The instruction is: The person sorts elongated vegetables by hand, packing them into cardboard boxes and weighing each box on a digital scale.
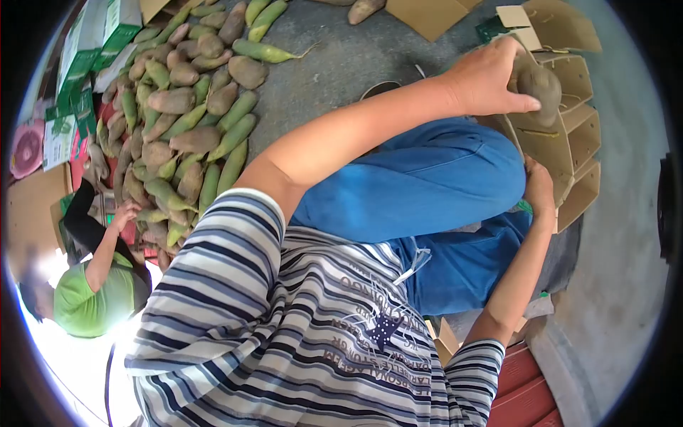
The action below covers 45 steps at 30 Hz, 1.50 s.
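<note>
My left hand reaches across to the right and grips a brown, rounded root vegetable, blurred by motion. It is held over an open cardboard box with flaps and card-like partitions. My right hand is at the near side of this box, its fingers bent against the edge and partly hidden. My bent knee in blue trousers lies between my two arms, close beside the box.
A large heap of green radishes and brown root vegetables lies on the grey floor at the left. Green-and-white cartons stand behind it. A person in a green shirt reaches into the heap. A cardboard flap is at the top.
</note>
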Available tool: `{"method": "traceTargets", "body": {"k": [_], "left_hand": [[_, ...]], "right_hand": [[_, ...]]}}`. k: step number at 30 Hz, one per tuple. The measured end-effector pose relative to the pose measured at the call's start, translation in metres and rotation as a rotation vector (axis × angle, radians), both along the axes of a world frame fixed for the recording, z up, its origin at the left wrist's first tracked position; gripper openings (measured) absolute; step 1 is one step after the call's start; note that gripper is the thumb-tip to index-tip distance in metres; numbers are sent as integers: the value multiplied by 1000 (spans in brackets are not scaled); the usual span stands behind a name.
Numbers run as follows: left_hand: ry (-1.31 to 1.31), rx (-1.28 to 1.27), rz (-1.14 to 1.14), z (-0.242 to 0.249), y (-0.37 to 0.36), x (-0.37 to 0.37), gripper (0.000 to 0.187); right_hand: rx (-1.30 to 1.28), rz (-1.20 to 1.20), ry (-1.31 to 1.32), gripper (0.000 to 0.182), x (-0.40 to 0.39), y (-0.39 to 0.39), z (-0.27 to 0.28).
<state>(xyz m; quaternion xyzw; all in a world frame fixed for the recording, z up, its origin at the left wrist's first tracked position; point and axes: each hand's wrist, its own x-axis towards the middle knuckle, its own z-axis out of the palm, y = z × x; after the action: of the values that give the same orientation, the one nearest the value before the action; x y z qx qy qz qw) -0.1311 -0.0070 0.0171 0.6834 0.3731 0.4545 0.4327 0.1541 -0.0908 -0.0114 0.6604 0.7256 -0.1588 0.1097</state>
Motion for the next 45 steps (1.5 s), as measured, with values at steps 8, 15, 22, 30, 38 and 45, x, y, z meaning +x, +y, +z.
{"method": "traceTargets", "body": {"k": [8,15,22,30,38,45], "left_hand": [[844,-26,218,-150,-56,-185,49],[1873,-1018,129,-188,-130,-414,48],[2012,-853,135,-181,-168,-434,65],[958,-1252,621,-248,-197,-458,73],[305,-834,327,-141,-86,-236,60],[334,358,-127,4,6,-15,66]], "right_hand": [[-23,-6,17,27,2,1,-4],[-19,-20,44,23,-14,1,7],[-10,9,5,27,7,1,-5],[42,11,-76,27,-9,0,7],[-63,-48,-61,25,-16,1,10],[1,-18,-51,26,-7,0,-1]]}}
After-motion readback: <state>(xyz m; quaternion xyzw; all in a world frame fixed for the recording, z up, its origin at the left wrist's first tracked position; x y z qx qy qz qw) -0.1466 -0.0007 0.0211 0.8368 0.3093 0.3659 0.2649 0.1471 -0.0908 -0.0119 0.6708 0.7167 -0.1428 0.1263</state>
